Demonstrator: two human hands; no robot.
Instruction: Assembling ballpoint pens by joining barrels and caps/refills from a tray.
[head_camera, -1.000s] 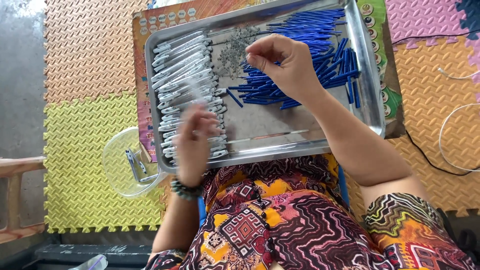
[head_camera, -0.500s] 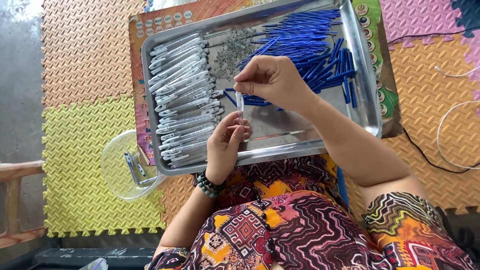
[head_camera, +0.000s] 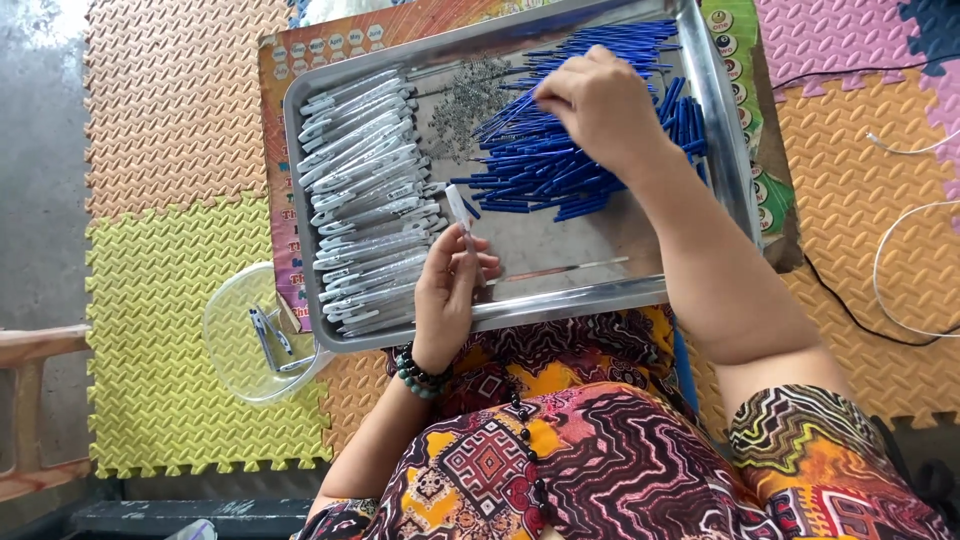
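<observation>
Interlocking foam floor mats (head_camera: 170, 150) in orange, yellow and pink cover the floor beneath everything. On them, over a printed board, lies a large metal tray (head_camera: 725, 150), its near edge just above the person's lap in a patterned garment. A heap of blue pen refills (head_camera: 545, 165) fills the tray's right half; rows of clear pen barrels (head_camera: 365, 190) fill its left, with a small pile of metal springs (head_camera: 470, 95) between them at the far end. A clear plastic bowl (head_camera: 225, 330) sits just beside the tray's near left corner. The right hand (head_camera: 600, 105) rests on the blue heap, fingers curled into the refills. The left hand (head_camera: 450, 295) hovers over the tray's near edge, fingers grasping one clear pen barrel (head_camera: 462, 212) upright, tilted slightly left.
</observation>
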